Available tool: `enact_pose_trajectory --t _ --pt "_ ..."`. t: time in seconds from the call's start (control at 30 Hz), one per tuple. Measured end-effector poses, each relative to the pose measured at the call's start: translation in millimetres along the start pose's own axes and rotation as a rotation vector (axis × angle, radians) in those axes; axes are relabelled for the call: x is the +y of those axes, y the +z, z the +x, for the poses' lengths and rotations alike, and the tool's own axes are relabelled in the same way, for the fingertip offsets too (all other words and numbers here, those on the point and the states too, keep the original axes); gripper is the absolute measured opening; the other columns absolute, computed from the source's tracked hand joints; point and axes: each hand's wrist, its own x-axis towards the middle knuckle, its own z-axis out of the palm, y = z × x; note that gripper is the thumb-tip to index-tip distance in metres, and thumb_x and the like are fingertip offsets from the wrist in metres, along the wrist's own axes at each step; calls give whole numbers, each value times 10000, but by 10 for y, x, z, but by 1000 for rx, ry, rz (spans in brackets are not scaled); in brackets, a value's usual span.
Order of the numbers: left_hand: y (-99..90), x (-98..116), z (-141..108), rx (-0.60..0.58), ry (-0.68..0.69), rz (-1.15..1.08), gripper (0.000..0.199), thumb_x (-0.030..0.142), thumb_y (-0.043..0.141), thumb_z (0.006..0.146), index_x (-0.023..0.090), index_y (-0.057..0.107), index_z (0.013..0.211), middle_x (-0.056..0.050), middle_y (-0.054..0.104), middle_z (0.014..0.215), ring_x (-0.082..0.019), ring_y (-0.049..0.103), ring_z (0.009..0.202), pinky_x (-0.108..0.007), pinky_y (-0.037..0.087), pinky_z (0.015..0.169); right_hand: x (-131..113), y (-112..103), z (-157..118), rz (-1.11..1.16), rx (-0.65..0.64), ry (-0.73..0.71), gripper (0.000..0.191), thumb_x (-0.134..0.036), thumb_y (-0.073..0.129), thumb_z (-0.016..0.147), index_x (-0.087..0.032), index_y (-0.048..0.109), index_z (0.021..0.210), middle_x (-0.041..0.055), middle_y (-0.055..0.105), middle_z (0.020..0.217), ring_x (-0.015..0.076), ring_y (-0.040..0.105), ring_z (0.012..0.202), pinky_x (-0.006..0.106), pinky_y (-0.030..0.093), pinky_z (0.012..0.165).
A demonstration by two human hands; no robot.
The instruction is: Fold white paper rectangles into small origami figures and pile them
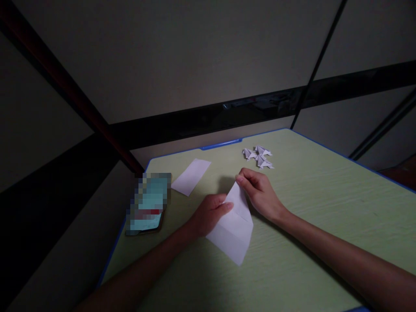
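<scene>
Two bare arms reach in from the near side, the left arm (139, 268) and the right arm (341, 251), over a pale green table (325, 186) with a blue edge. Between them is a white sheet of paper (235, 234), held up near the middle, with crease lines across it and a point at the far end. Left hand (211, 212) grips its left side, thumb flat on top; its other fingers are mostly hidden, so I cannot tell how they bend. Right hand (263, 193) pinches the far tip between thumb and curled finger. To the left lies a phone (147, 208), mostly blurred out. Just past it, another white paper (191, 177) lies flat. Farther off, to the right, three small folded paper shapes (264, 162) sit close together. A blue strip (222, 144) lines the far edge. Behind stand big dark panels (195, 56) with a shiny black band (208, 119).
</scene>
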Motion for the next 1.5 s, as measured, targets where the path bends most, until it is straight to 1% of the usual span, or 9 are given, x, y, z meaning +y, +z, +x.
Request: enact_pose_trajectory --t 0.13,0.3,0.57,0.7,0.8,1.0,1.17,1.27,1.5 --pt "6 -8 7 32 -5 -25 246 356 492 686 112 530 683 7 485 544 -92 421 477 -198 268 439 3 25 -9 3 0 27 349 -329 410 791 -181 312 491 -54 275 478 69 268 452 217 213 423" --pt "6 -22 32 169 46 -56 252 372 493 673 128 473 614 18 454 530 -81 391 475 -196 255 437 31 28 -5 136 -111 -5 184 -281 453 770 -162 435 631 -33 403 563 77 370 512 205 283 460" --pt "24 12 30 218 54 -123 238 358 513 653 134 460 594 28 439 509 -74 368 461 -193 253 431 18 48 -18 -56 -124 69 378 -379 418 783 -168 362 475 -48 307 460 64 277 438 210 212 412" --pt "9 -3 44 338 42 -152 263 383 543 629 129 476 605 27 460 515 -75 375 457 -191 252 423 28 27 -3 14 -204 45 290 -364 434 774 -160 419 568 -40 365 519 70 327 470 199 250 426" --pt "-1 -3 54 404 56 -158 271 387 552 623 122 498 621 25 470 526 -81 386 474 -191 266 432 40 33 14 -51 -233 45 271 -337 424 782 -159 428 578 -35 385 521 74 344 473 201 253 433" --pt "-16 -16 58 427 107 -138 247 364 543 644 120 512 621 32 449 507 -84 384 487 -194 276 446 69 71 13 -87 -236 134 409 -406 393 786 -161 371 460 -41 307 458 64 270 430 210 196 407" --pt "-28 -34 71 465 96 -155 260 378 550 631 121 511 631 27 460 522 -81 376 477 -189 263 425 92 26 29 13 -304 113 381 -455 416 761 -166 375 516 -50 294 491 66 269 455 200 206 415" --pt "-33 -35 80 511 98 -163 267 383 565 611 127 493 600 31 453 517 -79 373 475 -188 261 423 82 10 42 -46 -303 67 368 -449 442 751 -173 353 525 -48 321 504 71 298 475 201 224 431" --pt "-40 -27 85 501 104 -249 255 368 576 604 120 525 634 34 469 515 -74 371 459 -194 258 432 78 3 38 23 -350 152 438 -466 427 755 -179 307 447 -67 222 437 52 202 411 217 156 396"
